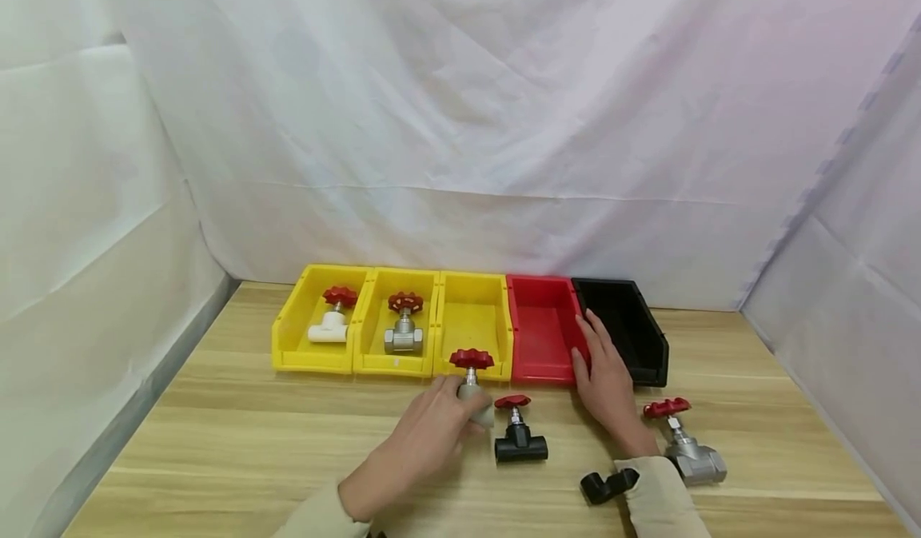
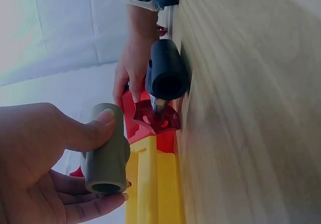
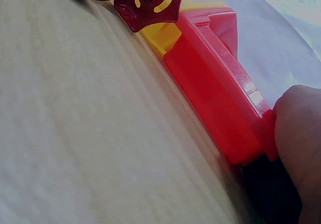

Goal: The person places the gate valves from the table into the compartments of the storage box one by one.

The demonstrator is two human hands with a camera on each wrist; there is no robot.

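Note:
My left hand [image 1: 424, 430] pinches a grey-green tee-shaped valve [image 2: 108, 153] by its body, thumb on one side and fingers on the other. Its red handwheel [image 1: 471, 358] points up, in front of the third yellow bin [image 1: 471, 326]. My right hand [image 1: 608, 382] rests at the wall between the red bin [image 1: 543, 326] and the black bin [image 1: 629, 322], its fingers extended along that edge. Between the hands a black valve [image 1: 521, 448] with a red handwheel stands on the table.
The left yellow bin [image 1: 288, 354] holds a white valve [image 1: 331, 326]; the middle yellow bin [image 1: 394, 364] holds a metal valve [image 1: 404, 336]. Another metal valve [image 1: 694, 462] lies right of my right forearm. A black strapped-on device [image 1: 610, 485] is at the right wrist.

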